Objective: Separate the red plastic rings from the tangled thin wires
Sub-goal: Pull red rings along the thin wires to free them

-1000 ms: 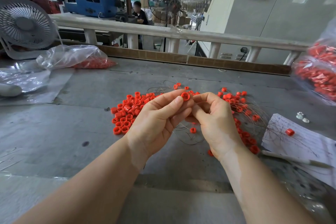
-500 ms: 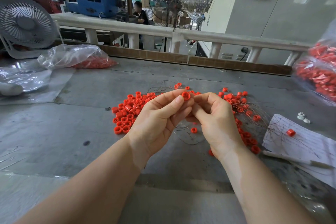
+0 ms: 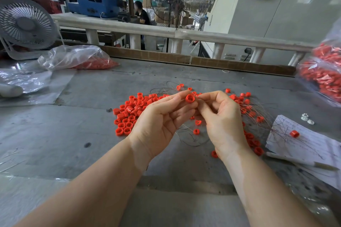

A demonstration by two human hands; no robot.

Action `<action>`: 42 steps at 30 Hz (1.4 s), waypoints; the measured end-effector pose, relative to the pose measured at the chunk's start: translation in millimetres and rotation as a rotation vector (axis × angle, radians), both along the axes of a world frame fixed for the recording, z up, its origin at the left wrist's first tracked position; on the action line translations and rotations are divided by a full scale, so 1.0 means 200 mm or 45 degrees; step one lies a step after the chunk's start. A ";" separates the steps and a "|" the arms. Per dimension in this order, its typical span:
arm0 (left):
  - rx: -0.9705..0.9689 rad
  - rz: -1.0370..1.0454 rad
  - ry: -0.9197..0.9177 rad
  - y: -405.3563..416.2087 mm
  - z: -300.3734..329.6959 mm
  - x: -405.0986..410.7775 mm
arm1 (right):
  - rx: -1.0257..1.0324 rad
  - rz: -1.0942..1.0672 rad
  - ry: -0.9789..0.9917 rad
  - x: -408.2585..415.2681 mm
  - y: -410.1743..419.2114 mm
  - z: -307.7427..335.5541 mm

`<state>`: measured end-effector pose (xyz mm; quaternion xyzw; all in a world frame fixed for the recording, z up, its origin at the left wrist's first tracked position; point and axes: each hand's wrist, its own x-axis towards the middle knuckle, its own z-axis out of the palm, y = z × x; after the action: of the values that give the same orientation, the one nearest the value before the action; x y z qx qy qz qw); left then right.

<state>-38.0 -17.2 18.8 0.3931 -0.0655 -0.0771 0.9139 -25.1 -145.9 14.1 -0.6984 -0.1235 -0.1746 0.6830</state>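
here, going from the left, we see a white fan [image 3: 25, 24] at the far edge of the grey surface [image 3: 55, 125], and just right of it a clear plastic bag [image 3: 73, 57] with red parts inside. further right lies a heap of loose red rings [image 3: 129, 114], our landmark, resting on the surface. just right of the heap our left hand [image 3: 162, 121] is raised, and its grip is clamped: thumb and forefinger pinch a single red ring [image 3: 190, 98] above the heap's right edge. our right hand [image 3: 223, 121] meets it there, its fingers curled with the tips pressed together right beside that ring; we take it to be pinching a thin wire, though the wire itself is too fine to make out between the fingertips. beneath both hands, right of the heap, thin wires [image 3: 191, 138] loop on the surface with a few rings strung among them. further right still, more wired rings [image 3: 247, 108] fan out in a tangle. beyond those, a sheet of paper [image 3: 304, 145] carries one ring [image 3: 294, 133], and at the far right edge a bag of red parts [image 3: 323, 79] sits.
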 end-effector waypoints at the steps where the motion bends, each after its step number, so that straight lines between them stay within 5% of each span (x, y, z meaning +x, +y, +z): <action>1: -0.003 -0.005 0.000 0.00 0.00 0.00 | -0.003 -0.002 0.005 0.00 0.00 0.00; 42: -0.024 0.012 -0.081 -0.01 -0.01 0.00 | -0.012 0.017 -0.001 0.00 0.00 -0.01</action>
<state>-38.0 -19.8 16.8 0.3870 -0.0934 -0.0596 0.9154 -24.4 -145.0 12.4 -0.7007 -0.1292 -0.1698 0.6808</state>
